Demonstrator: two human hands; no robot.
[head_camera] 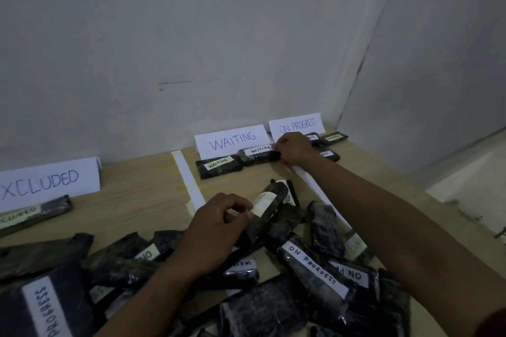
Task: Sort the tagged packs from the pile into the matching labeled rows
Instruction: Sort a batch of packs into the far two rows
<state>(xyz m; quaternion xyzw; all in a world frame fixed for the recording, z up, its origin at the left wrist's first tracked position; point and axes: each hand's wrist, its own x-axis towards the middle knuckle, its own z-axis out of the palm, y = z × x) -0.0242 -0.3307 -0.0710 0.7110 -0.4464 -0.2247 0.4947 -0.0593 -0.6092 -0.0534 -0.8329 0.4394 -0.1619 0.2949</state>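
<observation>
Far left: EXCLUDED sign (52,180), propped at the wall to head its row, first letter cut off by the frame edge. One green-tag pack (35,213) laid before it, tag also partly out of frame.

Right of that: tape strip (189,180) on the bench (137,194), likely marking the row border.

Lower centre: left hand (216,227), fingers curled round a held pack (271,205), tilted up off the pile (301,295), probably to read the tag. Wording on that pale tag washed out, unreadable. Pile spread across the lower frame, packs overlapping, several tags upside down or covered.

Upper centre: WAITING sign (230,139), two packs below it, side by side, tags up. Right hand (293,149) at the right end of the end pack (258,154), fingers curled on it, apparently pinching it while squaring it into the row. Fingertips hidden behind the knuckles.

Further right: ON PROGRESS sign (297,124), with its packs (332,136) partly hidden by that hand.
</observation>
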